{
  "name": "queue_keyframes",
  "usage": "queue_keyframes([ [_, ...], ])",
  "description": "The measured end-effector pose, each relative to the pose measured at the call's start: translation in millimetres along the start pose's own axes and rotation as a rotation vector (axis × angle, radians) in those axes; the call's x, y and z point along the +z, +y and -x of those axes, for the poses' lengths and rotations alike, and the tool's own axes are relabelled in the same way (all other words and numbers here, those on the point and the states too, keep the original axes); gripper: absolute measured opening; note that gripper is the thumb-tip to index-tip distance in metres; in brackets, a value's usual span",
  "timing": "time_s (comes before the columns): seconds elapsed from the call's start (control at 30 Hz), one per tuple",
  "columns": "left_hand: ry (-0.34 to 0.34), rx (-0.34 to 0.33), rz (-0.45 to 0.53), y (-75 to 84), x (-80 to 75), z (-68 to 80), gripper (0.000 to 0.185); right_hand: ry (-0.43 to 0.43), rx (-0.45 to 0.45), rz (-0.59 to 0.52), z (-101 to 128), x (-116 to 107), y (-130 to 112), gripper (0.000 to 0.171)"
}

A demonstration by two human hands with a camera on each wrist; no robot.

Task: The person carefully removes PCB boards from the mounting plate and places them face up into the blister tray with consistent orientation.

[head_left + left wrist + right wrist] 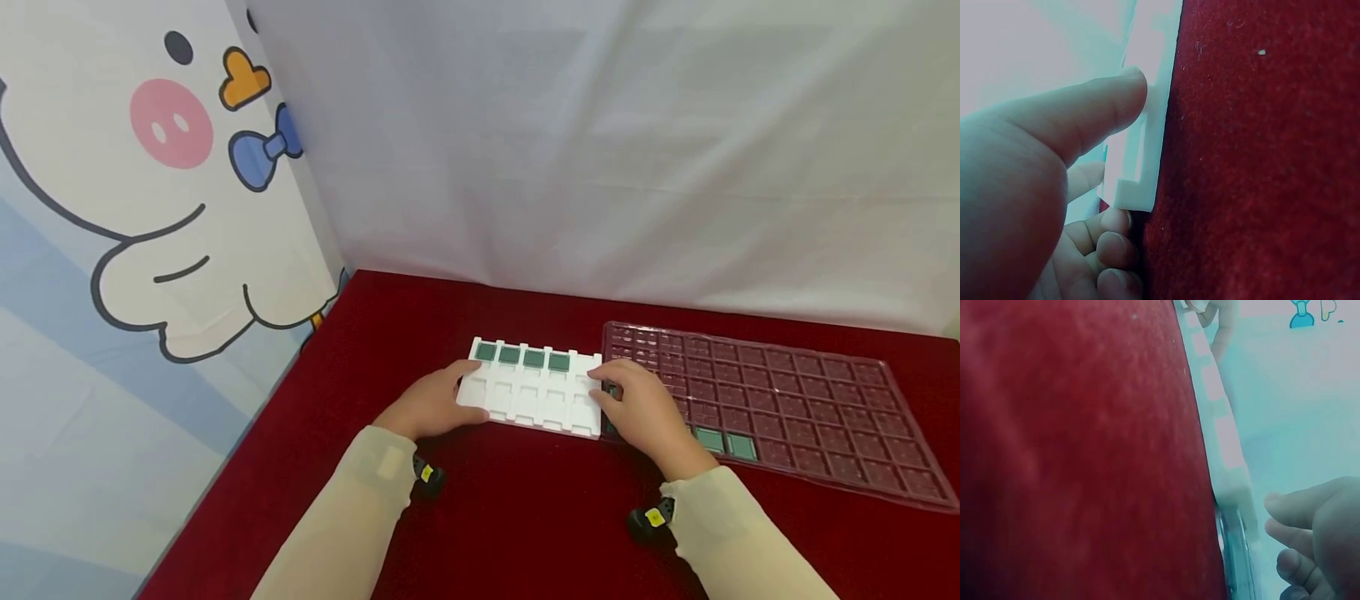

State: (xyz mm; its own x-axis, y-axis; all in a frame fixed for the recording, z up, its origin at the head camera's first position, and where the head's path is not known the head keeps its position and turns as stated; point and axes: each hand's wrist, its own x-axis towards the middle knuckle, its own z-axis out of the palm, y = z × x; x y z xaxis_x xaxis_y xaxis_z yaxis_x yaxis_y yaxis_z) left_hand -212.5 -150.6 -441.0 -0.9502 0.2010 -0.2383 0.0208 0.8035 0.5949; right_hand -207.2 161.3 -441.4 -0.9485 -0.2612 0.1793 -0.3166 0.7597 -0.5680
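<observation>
The white foam tray lies on the red tabletop. The left hand grasps the tray's left end; the right hand holds its right end, fingers curled, beside the clear blister tray.

Hanging behind a red-clothed desk: a white sheet, beside a cartoon-animal banner standing left.

Makeshift recording booth, white sheet backdrop, cartoon banner, red-cloth table
</observation>
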Motion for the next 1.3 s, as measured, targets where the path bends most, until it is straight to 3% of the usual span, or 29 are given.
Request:
queue_keyframes([
  [0.43, -0.004, -0.012, -0.006, 0.6, -0.6, 0.3, 0.084, -0.014, -0.005, -0.023, -20, 11, -13, 0.027],
  [1.3, 0.000, 0.010, -0.004, 0.4, -1.2, 1.9, 0.082, -0.084, -0.048, 0.098, -49, 30, -27, 0.029],
])
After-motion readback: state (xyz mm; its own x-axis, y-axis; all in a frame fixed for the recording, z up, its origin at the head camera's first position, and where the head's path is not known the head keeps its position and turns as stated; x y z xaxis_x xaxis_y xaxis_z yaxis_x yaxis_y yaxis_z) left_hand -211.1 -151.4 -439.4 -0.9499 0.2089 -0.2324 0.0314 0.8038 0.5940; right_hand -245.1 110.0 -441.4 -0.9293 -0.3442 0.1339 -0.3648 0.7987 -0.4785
